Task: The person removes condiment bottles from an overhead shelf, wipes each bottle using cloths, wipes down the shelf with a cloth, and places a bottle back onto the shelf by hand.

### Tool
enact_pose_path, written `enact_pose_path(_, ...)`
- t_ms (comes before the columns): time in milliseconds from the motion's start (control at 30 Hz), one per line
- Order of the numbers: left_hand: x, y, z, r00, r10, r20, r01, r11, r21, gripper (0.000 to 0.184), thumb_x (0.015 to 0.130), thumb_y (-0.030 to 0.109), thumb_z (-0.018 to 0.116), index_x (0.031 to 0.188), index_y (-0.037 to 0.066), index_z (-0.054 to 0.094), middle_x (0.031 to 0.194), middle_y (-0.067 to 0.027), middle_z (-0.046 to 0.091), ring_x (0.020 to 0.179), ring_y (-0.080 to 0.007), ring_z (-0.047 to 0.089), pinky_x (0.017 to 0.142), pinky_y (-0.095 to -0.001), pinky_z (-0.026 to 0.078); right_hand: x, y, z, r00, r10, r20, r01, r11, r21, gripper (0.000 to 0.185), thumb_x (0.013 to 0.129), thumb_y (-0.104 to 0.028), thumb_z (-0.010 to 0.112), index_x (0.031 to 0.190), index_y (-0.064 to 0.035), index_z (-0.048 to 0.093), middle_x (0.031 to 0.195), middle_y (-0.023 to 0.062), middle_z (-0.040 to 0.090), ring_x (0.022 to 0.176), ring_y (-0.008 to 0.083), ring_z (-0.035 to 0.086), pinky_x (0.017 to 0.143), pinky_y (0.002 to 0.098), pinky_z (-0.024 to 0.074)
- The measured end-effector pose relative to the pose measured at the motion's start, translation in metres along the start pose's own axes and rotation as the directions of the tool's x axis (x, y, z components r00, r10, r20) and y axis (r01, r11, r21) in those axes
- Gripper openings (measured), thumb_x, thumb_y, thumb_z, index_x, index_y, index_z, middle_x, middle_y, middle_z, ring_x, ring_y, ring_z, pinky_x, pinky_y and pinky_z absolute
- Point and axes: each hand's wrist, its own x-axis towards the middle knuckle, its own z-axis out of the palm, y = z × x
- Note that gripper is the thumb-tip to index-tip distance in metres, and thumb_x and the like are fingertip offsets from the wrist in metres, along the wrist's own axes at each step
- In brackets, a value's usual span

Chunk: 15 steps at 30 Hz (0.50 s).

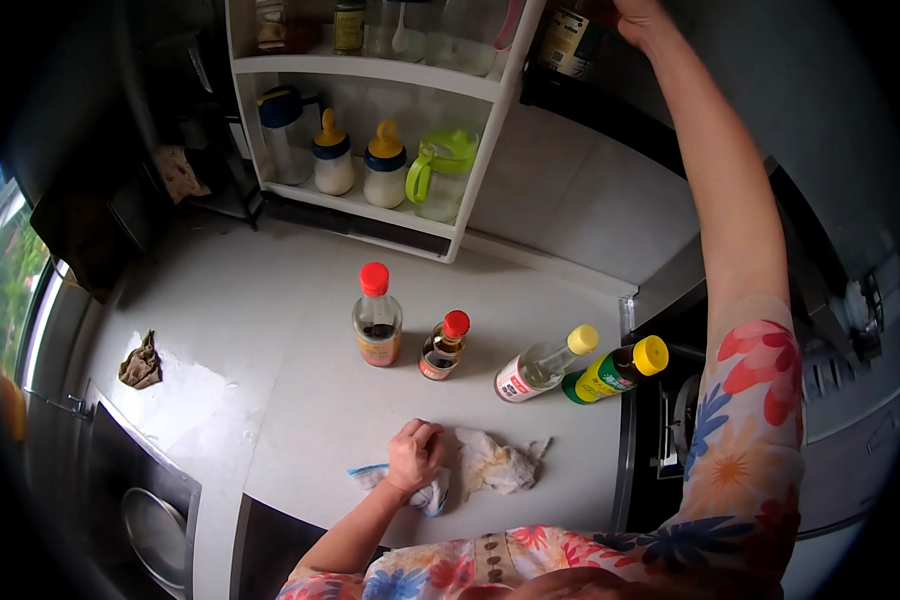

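My left hand (416, 456) rests on the white counter, its fingers curled on a white cloth (432, 496) with a blue edge. Just right of it lies a crumpled, stained rag (500, 463). At full stretch, my right hand (638, 20) reaches the top edge of the view beside a labelled jar (567, 42); its fingers are mostly cut off, so I cannot make out a grip. Two red-capped sauce bottles (377, 330), (443, 347) stand beyond my left hand. To their right are a clear yellow-capped bottle (540, 370) and a dark yellow-capped bottle (610, 374) with a green label.
A white shelf rack (370, 66) holds seasoning jars (334, 165) and a green-lidded pitcher (443, 175). On the left, a brown rag (141, 362) lies by a wet patch near the sink (185, 480). A stove (675, 420) borders the counter's right side.
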Motion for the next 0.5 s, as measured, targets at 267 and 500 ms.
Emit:
enact_pose_path(267,-0.001,0.0,0.0,0.999,-0.035,0.006,0.035,0.999,0.017,0.014,0.07,0.002,0.06,0.084,0.006,0.063,0.074,-0.0113,0.058,0.067,-0.0296,0.058,0.059,-0.0372,0.048,-0.028,-0.044,0.013,0.996,0.028,-0.086,-0.08,0.706,-0.704,0.057,0.079,-0.036,0.066,0.108,0.0113,0.052,0.091,0.0197,0.063,0.082,0.0264,0.064,0.053,0.0358,0.0537)
enact_pose_path(500,-0.002,0.002,-0.001,0.998,-0.054,0.012,0.053,0.998,0.021,0.014,0.07,0.002,0.059,0.083,0.006,0.063,0.075,-0.0112,0.058,0.068,-0.0297,0.058,0.06,-0.0372,0.048,-0.034,-0.05,0.014,0.953,0.276,-0.125,-0.28,0.643,-0.713,0.073,0.081,-0.049,0.063,0.112,0.0156,0.049,0.092,0.0259,0.063,0.056,0.0254,0.066,0.038,0.0306,0.0509)
